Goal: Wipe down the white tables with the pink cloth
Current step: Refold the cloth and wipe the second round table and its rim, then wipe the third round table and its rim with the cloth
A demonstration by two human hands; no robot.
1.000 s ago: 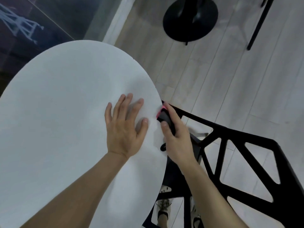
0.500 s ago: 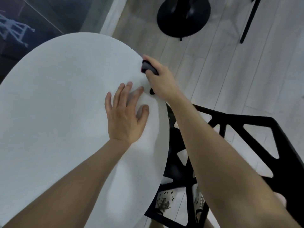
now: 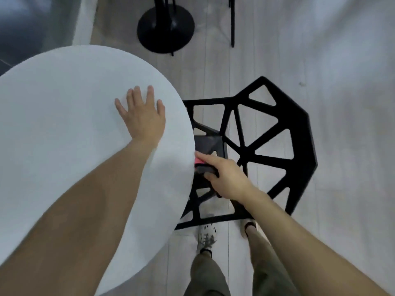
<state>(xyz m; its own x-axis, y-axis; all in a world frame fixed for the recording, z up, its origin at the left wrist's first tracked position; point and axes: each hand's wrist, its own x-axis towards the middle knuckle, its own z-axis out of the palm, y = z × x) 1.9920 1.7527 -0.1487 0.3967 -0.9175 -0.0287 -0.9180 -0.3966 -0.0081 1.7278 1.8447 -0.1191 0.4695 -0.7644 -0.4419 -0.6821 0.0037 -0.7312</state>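
Round white desk (image 3: 64, 103) seen from above. L hand (image 3: 142, 116) lies flat on top, fingers apart. R hand (image 3: 226, 178) has its fingers clamped on pink cloth (image 3: 198, 160) at desk's rim, above black chair (image 3: 267, 146). Risk: w/ so little contact, cloth may skid off edge & miss the rim.

The left hand (image 3: 143, 116) is laid flat, fingers spread, on the round white table (image 3: 64, 103). A cloth (image 3: 199, 160), pink and dark, is gripped in the right hand (image 3: 226, 180) at the table's edge, beside a black chair (image 3: 267, 159). A black base (image 3: 165, 33) is seen beyond.
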